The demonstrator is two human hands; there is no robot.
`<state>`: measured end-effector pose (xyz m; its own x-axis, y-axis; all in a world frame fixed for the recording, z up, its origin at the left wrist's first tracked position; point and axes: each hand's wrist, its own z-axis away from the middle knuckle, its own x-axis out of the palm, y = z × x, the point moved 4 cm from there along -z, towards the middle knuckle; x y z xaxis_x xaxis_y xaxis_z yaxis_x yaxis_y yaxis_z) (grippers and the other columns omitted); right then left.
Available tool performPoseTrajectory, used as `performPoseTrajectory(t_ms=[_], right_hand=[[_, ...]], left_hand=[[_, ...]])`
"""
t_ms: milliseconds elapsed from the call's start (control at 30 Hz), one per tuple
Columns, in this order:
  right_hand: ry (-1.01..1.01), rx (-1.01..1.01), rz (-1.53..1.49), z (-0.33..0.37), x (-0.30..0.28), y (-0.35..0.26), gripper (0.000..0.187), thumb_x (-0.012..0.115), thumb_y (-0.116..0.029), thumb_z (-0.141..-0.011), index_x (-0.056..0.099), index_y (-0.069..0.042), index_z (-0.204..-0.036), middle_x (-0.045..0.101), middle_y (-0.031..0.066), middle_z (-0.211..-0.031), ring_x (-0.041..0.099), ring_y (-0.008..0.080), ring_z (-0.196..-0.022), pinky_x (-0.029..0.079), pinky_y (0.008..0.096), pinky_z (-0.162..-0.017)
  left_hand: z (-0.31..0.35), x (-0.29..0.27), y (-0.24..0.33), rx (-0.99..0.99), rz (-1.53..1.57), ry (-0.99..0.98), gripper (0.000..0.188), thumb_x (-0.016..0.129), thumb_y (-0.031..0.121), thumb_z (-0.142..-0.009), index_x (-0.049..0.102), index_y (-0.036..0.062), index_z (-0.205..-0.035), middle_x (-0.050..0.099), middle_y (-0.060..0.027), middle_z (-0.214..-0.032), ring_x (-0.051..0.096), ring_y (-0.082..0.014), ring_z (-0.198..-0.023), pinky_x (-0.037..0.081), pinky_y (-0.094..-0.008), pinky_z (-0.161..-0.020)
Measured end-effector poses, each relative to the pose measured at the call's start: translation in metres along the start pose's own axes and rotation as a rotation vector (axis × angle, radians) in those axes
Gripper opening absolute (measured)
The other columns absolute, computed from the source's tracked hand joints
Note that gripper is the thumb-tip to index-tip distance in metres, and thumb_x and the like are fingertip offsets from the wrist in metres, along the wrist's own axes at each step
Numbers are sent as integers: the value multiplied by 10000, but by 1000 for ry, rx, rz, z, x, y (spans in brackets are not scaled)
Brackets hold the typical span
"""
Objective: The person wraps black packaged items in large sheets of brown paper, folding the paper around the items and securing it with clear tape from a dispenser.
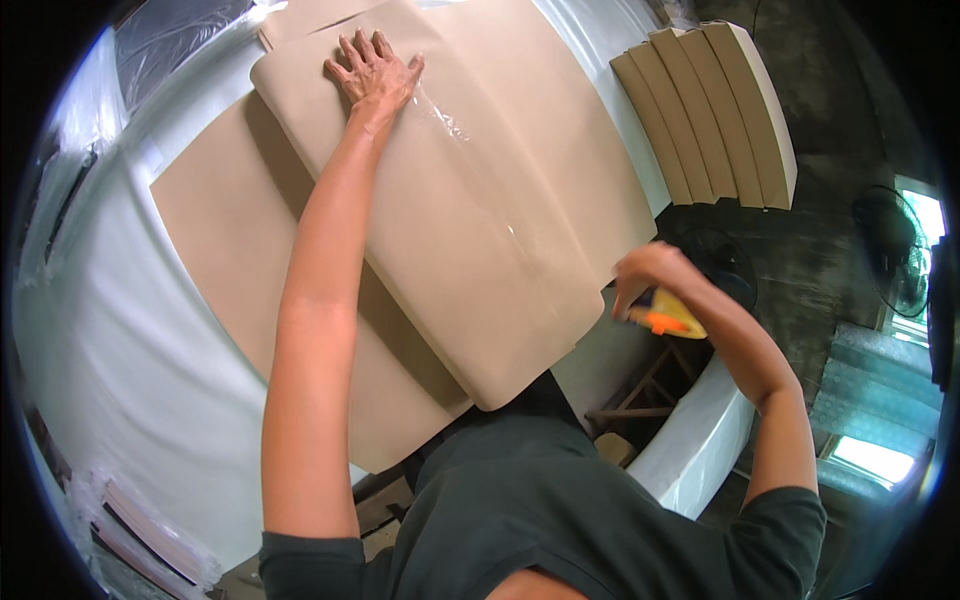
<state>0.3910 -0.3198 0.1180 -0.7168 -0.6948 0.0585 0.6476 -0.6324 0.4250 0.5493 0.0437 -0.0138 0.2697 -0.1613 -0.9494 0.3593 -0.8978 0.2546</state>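
My left hand (376, 75) lies with fingers spread on a large folded sheet of brown paper (450, 280), pressing near its far end. A shiny strip of clear tape (445, 118) runs along the paper, starting close beside my left thumb and slanting toward the near right. Off the paper's right corner, my right hand (650, 272) is closed around a yellow-and-orange tape dispenser (672, 316), partly hidden by the fingers and blurred. Beneath the folded part, a flat layer of brown paper (225, 220) extends to the left.
White sheeting (110, 330) covers the table around the paper. Folded brown paper bundles (705, 115) lean in a row at the far right. Plastic-wrapped stacks (150, 535) lie at the near left. A fan (890, 250) stands at the right, and a wooden frame (645, 395) is below the table edge.
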Motion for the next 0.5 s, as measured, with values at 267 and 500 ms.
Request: performPoseTrajectory(t_ms=[267, 500], right_hand=[[1326, 333, -486, -104, -44, 113, 753, 700, -346, -815, 296, -342, -1451, 543, 273, -1127, 662, 359, -808, 544, 453, -685], [1519, -239, -598, -112, 70, 41, 759, 653, -68, -715, 426, -223, -1423, 369, 114, -1462, 307, 361, -1369, 282, 503, -1104]], left_hand=[[8, 5, 74, 579, -298, 404, 585, 343, 366, -979, 259, 100, -1493, 189, -76, -1575, 133, -273, -1456, 150, -584, -1130], [206, -28, 159, 960, 125, -168, 541, 349, 383, -992, 295, 179, -1490, 229, -47, -1566, 172, -258, -1450, 155, -569, -1132]])
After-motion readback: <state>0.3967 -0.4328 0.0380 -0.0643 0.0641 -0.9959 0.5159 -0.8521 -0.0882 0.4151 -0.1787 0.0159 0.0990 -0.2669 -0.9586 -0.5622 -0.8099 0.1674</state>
